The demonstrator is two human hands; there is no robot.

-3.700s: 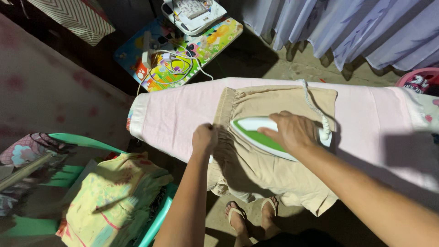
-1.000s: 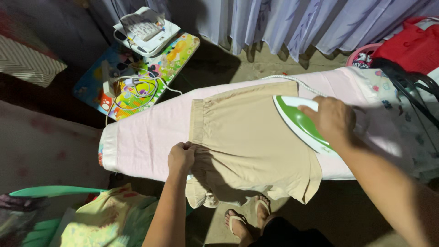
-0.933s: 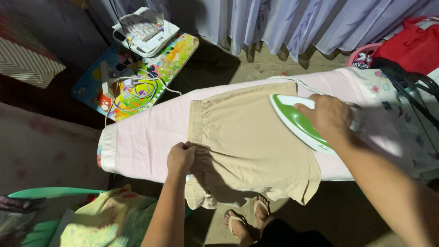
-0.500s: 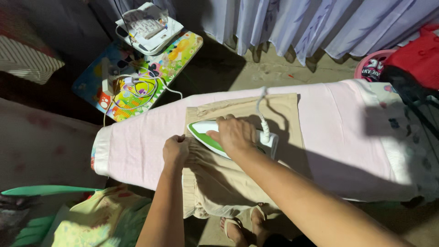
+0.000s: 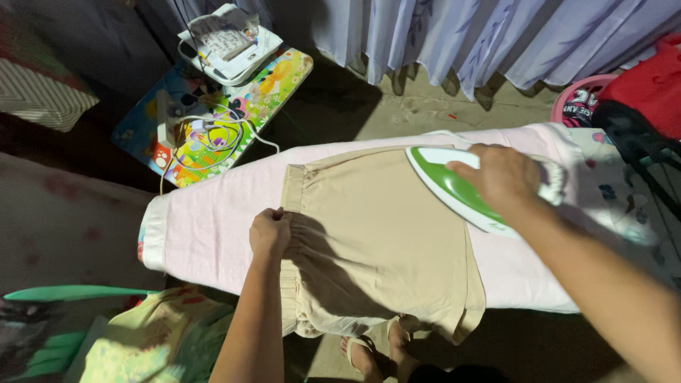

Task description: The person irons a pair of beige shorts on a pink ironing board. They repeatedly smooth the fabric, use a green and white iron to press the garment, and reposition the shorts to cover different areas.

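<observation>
Beige shorts (image 5: 376,234) lie flat across an ironing board with a pink cover (image 5: 213,213), their lower part hanging over the near edge. My left hand (image 5: 269,232) pinches the elastic waistband at the shorts' left side. My right hand (image 5: 500,177) grips the handle of a green and white iron (image 5: 443,186), which rests at the right hem of the shorts, tip pointing left. The iron's white cord runs off behind my right hand.
A colourful low table (image 5: 280,78) with a power strip, tangled cables and a white device stands beyond the board. Pale curtains hang at the back. A pink basket (image 5: 578,99) and red cloth sit at right. Folded yellow clothes (image 5: 142,347) lie on a green chair at lower left.
The iron slid left to the waistband half a second ago and has now come back right to the hem. My left hand has kept its hold on the waistband.
</observation>
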